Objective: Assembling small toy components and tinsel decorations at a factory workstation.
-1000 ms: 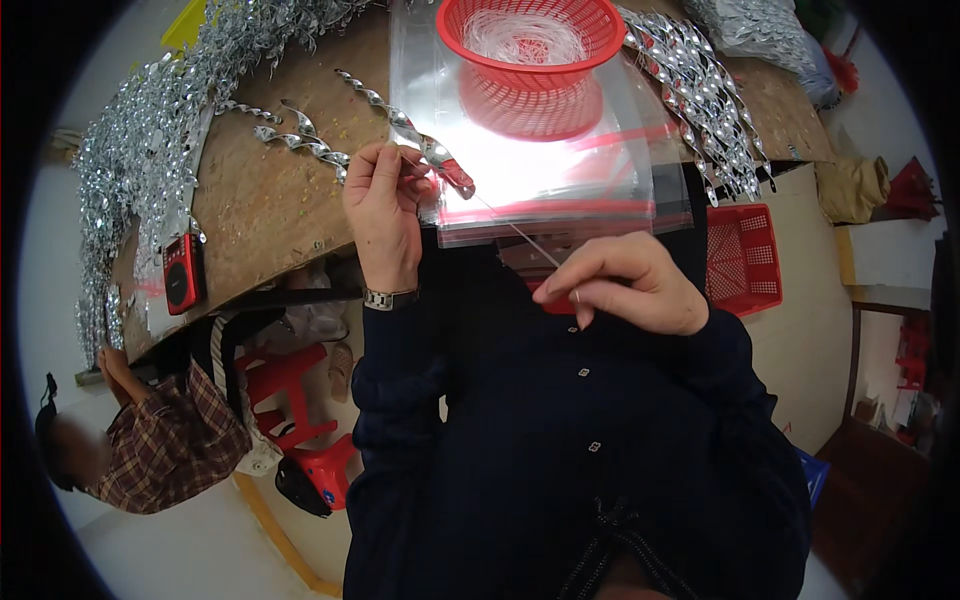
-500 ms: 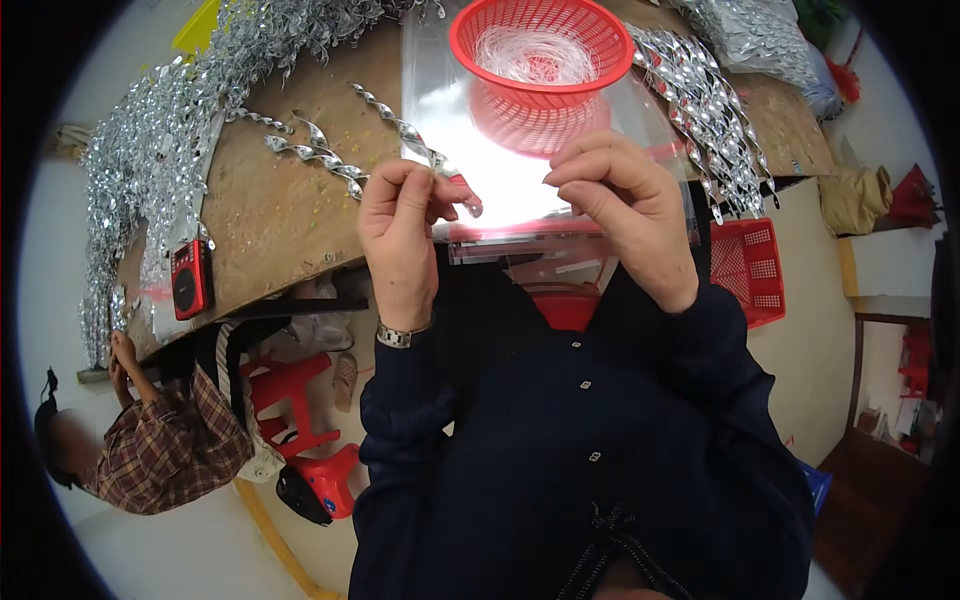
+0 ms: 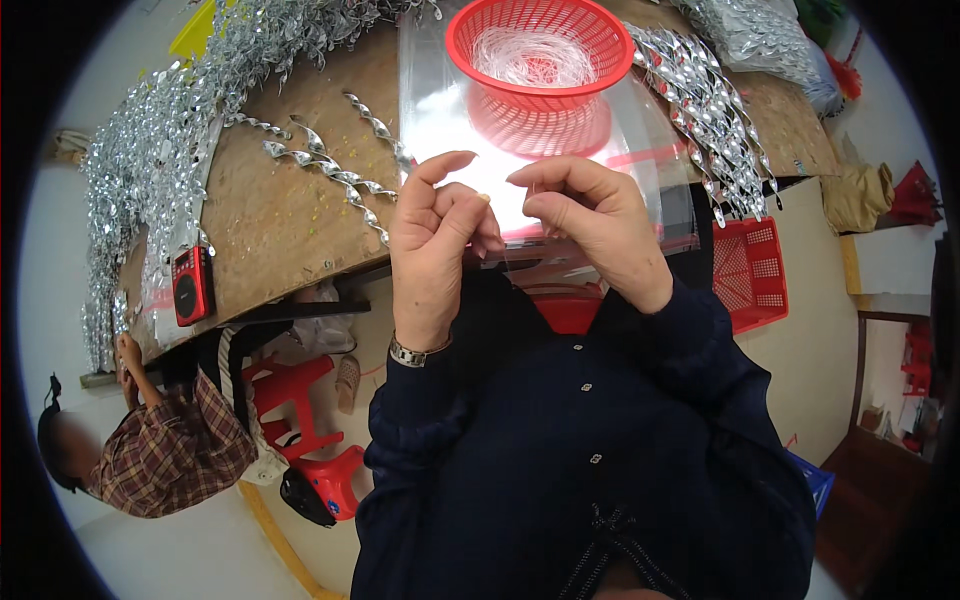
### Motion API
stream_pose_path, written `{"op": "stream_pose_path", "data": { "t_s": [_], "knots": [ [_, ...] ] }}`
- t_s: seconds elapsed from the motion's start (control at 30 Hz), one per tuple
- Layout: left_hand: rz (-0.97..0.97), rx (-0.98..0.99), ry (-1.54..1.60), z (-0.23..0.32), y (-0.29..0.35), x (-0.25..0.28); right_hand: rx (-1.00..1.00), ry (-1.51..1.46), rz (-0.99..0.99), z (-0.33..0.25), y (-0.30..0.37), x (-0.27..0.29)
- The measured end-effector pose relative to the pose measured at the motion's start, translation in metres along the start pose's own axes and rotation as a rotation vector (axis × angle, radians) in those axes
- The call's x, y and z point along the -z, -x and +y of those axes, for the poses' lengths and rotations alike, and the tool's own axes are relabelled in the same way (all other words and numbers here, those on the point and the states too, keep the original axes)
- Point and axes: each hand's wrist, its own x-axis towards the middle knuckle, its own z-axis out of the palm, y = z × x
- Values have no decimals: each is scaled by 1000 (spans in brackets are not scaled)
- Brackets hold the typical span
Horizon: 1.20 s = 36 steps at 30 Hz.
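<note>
My left hand (image 3: 432, 225) is raised over the table's near edge. Its index finger points out, while the thumb presses on the curled fingers; what they hold is too fine to make out. Facing it, my right hand (image 3: 605, 220) pinches a barely visible clear thread (image 3: 533, 186) between thumb and index finger. Beyond both hands, a red plastic basket (image 3: 540, 90) holds a coil of clear thread (image 3: 530, 57). It stands on clear plastic sheets (image 3: 430, 110). Left of my left hand lie twisted silver strips (image 3: 340, 172); another silver strip (image 3: 375, 120) runs behind its fingers.
Bundles of silver strips hang at the table's left (image 3: 150, 150) and right (image 3: 705, 120). A red radio (image 3: 190, 285) stands on the left edge of the brown table (image 3: 260, 225). Another person (image 3: 165, 440) works at far left, near red stools (image 3: 295, 400). A red crate (image 3: 750, 270) is below right.
My hands have come closer together. The left moved right, and its index finger lifted away from the thumb. The silver strip by its fingers now lies farther left.
</note>
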Motion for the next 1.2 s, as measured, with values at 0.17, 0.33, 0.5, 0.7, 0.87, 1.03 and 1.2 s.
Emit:
{"op": "stream_pose_path", "data": {
  "t_s": [0.17,0.33,0.5,0.7,0.87,1.03,1.2],
  "knots": [
    [-55,35,8,0,-1,-1,-44,-16,-13,1,-1,-1],
    [-34,44,13,-3,-1,-2,-22,-17,-20,4,-2,-3],
    [-57,51,-50,-1,-1,-2,0,-8,-13,8,-4,-3],
    [-35,38,-144,-3,4,-2,4,-6,-18,11,-5,-5],
    [-35,-36,-458,3,6,-6,38,3,9,7,-7,0],
    [-7,-81,-437,-2,5,-7,57,30,18,7,-6,1],
    [10,-76,-404,-4,6,-8,43,27,23,8,-3,1]
  ]
}}
